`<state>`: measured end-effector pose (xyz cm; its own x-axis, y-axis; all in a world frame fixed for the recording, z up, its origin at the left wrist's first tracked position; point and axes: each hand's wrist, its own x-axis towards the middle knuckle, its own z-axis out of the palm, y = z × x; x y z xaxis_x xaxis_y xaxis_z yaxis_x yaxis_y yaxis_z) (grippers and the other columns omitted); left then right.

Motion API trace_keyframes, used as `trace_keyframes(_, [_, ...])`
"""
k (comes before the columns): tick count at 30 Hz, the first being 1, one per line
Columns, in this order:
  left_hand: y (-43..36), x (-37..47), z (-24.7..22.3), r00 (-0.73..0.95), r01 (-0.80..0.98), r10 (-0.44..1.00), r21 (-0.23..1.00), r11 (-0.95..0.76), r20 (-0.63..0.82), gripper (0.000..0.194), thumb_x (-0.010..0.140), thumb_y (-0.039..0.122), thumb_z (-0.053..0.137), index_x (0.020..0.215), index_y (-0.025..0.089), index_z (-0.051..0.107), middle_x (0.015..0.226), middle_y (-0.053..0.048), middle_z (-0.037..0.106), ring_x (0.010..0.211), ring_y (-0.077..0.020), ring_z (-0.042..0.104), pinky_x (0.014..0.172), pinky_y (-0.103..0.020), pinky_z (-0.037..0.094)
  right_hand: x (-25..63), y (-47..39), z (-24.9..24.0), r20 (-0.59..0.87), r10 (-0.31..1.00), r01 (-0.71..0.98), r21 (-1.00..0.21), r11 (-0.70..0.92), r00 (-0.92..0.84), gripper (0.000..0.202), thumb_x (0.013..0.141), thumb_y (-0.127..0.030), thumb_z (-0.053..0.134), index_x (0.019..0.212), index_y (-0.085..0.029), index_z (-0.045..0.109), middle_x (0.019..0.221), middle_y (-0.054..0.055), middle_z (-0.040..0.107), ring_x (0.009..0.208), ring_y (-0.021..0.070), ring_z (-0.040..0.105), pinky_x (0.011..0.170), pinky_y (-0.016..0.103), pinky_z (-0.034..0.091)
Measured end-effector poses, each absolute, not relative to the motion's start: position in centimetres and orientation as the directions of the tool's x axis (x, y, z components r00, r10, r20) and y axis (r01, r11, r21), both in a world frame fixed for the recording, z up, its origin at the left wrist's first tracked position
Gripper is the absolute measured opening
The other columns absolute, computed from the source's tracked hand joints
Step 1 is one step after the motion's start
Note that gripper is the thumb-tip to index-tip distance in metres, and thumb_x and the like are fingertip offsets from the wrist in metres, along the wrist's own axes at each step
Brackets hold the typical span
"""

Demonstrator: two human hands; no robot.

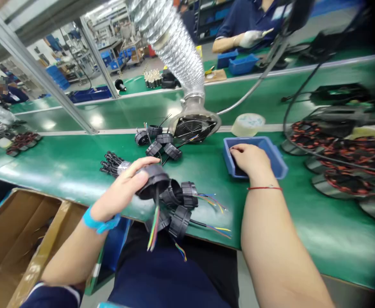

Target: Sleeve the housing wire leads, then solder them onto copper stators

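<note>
The left hand [131, 188] is partly curled, thumb and fingers closed around a round black housing [153, 182] with multicoloured wires hanging from it, held above the near edge of the green tabletop [206, 171]. The right hand [251, 160] reaches into a blue bin [277, 160], its fingers bent and drawn together; whether they grip anything is hard to tell, since the fingertips are partly hidden. Just beside the held housing sit more black housings [179, 220], their wire ends spread outward. Beyond them lies another group of black fittings [164, 143], near the duct hood [195, 122], with a bundle of black connectors [113, 164] to its left. A tape roll [248, 125] stands behind the bin, and copper-wound rings [338, 184] are piled on the right.
</note>
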<state>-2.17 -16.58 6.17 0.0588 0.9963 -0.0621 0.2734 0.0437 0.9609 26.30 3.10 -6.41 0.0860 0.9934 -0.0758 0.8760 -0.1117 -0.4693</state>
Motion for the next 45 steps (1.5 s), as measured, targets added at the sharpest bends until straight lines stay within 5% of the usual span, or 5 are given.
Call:
trace_keyframes(5, [-7.2,1.8,3.4,0.247,0.349,0.935,0.923,0.161,-0.257,0.060,0.086,0.050,0.052,0.133,0.016,0.040,0.110,-0.012,0.061,0.088,-0.0201,0.064,0.072,-0.033,0.054,26.6,3.3,-7.0,0.042,0.997,0.858,-0.513,-0.040,0.071,0.030,0.087,-0.029,0.050,0.099,-0.018,0.075,0.109,0.013,0.067,0.097,0.0252,0.062,0.083,0.034,0.045])
trace_keyframes(10, [-2.9,3.2,1.7,0.271,0.924,0.940,0.328,-0.195,-0.206,0.030,0.084,0.038,0.058,0.099,0.012,0.060,0.084,-0.008,0.064,0.080,-0.0224,0.062,0.075,-0.035,0.048,26.8,3.6,-7.1,0.076,0.996,0.805,-0.593,0.014,0.038,0.024,0.085,-0.025,0.053,0.093,-0.019,0.074,0.101,0.010,0.071,0.093,0.0224,0.064,0.084,0.033,0.046])
trace_keyframes(27, [-2.5,8.4,-1.0,0.644,0.702,0.654,-0.032,-0.711,-0.397,0.012,0.076,0.011,0.058,0.072,0.012,0.069,0.082,-0.016,0.072,0.092,-0.0299,0.060,0.084,-0.044,0.036,28.1,3.6,-6.6,-0.032,0.999,0.334,-0.942,-0.040,0.029,0.028,0.074,-0.028,0.052,0.089,-0.013,0.071,0.084,0.007,0.072,0.072,0.0160,0.063,0.072,0.031,0.050])
trace_keyframes(39, [-2.0,4.4,-0.7,0.410,0.527,0.908,0.835,-0.157,-0.089,0.015,0.083,0.021,0.052,0.093,0.016,0.062,0.077,-0.001,0.068,0.074,-0.0138,0.060,0.074,-0.026,0.046,26.1,1.4,-3.2,-0.006,0.995,0.054,-0.999,-0.001,-0.098,0.032,0.066,-0.044,0.067,0.081,-0.016,0.067,0.079,0.005,0.067,0.066,0.0132,0.059,0.068,0.030,0.051])
trace_keyframes(45, [-3.9,2.5,-2.3,0.273,0.319,0.960,0.947,-0.033,-0.059,0.027,0.084,0.038,0.059,0.082,0.013,0.068,0.072,-0.003,0.066,0.072,-0.0143,0.059,0.074,-0.027,0.045,23.3,-1.2,-1.5,0.188,0.950,0.162,-0.959,0.233,-0.250,0.015,0.078,-0.030,0.061,0.084,-0.020,0.070,0.081,0.003,0.068,0.071,0.0146,0.060,0.069,0.030,0.048])
